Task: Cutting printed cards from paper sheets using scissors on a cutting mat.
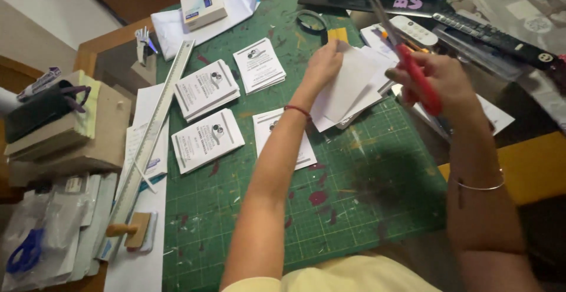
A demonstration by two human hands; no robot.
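A small stack of white paper sheets (354,86) is held up above the green gridded cutting mat (330,209), a little past centre toward one o'clock. It is pinched at its upper left edge by the left hand (322,65), thumb and fingers closed on the paper. At three o'clock from the sheets, the red-handled scissors (407,62) are gripped in the right hand (442,83), fingers wrapped shut through the handle, the grey blades pointed up toward twelve o'clock and apart from the paper's edge. Whether the blades are parted cannot be told through the blur.

The step in hand is judged to be trimming: the sheets are presented, the blades not yet brought onto them. The next move would call for the blades to be lined up with the sheet's right edge while the stack is kept flat and square in the pinch.

Outward, at nine to eleven o'clock, four piles of printed white cards (206,139) are laid on the mat, one partly hidden under the left forearm. Further toward nine, a long clear plastic ruler (154,127) is seen lying slantwise along the mat's edge, with a wooden-handled stamp (131,230) near its lower end. At one o'clock a white remote control (414,30) rests beyond the scissors.
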